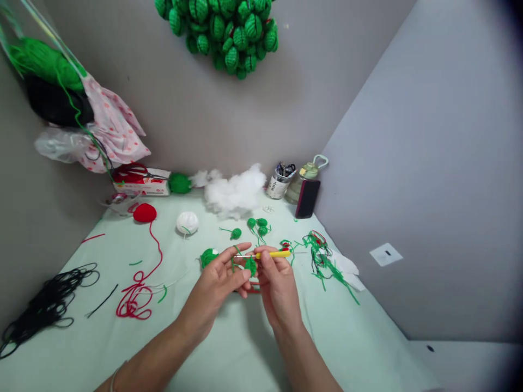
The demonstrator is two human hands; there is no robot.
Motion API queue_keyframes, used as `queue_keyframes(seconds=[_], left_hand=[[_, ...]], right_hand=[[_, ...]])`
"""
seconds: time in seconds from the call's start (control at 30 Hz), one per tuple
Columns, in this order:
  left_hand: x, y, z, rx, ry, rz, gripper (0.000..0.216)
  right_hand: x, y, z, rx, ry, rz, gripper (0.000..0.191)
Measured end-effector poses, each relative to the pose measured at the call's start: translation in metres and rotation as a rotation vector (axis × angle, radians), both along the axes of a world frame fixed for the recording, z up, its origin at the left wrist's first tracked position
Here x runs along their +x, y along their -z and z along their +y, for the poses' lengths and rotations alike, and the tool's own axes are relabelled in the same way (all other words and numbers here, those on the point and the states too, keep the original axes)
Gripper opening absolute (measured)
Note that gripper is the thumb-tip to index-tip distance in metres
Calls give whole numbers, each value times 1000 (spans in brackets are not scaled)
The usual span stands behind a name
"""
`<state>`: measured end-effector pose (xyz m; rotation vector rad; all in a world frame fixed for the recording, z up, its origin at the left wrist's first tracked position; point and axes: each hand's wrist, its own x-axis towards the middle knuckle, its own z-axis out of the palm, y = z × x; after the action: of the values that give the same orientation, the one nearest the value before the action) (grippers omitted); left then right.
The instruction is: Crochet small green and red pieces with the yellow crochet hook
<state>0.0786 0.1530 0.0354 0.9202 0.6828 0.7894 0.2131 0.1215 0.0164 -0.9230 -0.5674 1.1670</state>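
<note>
My left hand (220,280) pinches a small green crochet piece (250,266) between thumb and fingers, with green yarn running over its raised forefinger. In my right hand (277,283) is a crochet hook (280,253) with a yellow handle, its metal shaft pointing left across the piece toward the forefinger yarn. A green yarn ball (208,257) sits just behind my left hand, partly covered by it. Beyond the hands lie several small green crocheted balls (262,222) with yarn tails. Something red below the hands is mostly hidden.
Red yarn ball (145,213), white yarn ball (187,222) and black yarn (44,302) lie leftward. White stuffing (235,193) stands at the back, near a pen cup (280,184) and a propped phone (308,198). Yarn scraps (324,258) lie right. Green crocheted pieces (229,32) hang above.
</note>
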Motion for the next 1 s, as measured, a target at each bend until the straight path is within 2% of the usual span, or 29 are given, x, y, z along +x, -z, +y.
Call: queue_keyframes(seconds=[0.13, 0.23, 0.33, 0.4, 0.47, 0.57, 0.6, 0.67, 0.8, 0.87, 1.0], left_hand=[[1, 8, 7, 92, 7, 42, 38], [2, 16, 10, 154, -64, 57, 25], [-2, 21, 18, 122, -100, 30, 15], [-7, 20, 27, 5, -119, -51, 11], [-15, 17, 38, -213, -162, -210, 4], [-27, 6, 51, -497, -251, -415, 19], [-30, 2, 54, -536, -271, -444, 24], [-35, -5, 55, -548, -289, -459, 33], [-40, -15, 55, -627, -338, -542, 34], [-41, -17, 54, -650, -351, -541, 34], [-39, -16, 52, -617, -363, -470, 35]], right_hand=[[-3, 0, -3, 50, 71, -269, 19], [-7, 0, -2, 93, 43, -373, 16], [-2, 2, 0, 71, -22, -415, 17], [7, 3, 1, 21, -101, -483, 32], [18, 3, 0, -24, -206, -696, 43], [29, 8, -2, -129, -436, -1314, 37], [30, 11, -2, -179, -524, -1476, 33], [29, 18, -2, -225, -615, -1650, 29], [24, 24, 3, -184, -661, -1635, 17], [24, 22, 5, -156, -644, -1562, 23], [22, 10, 4, -23, -521, -1188, 29]])
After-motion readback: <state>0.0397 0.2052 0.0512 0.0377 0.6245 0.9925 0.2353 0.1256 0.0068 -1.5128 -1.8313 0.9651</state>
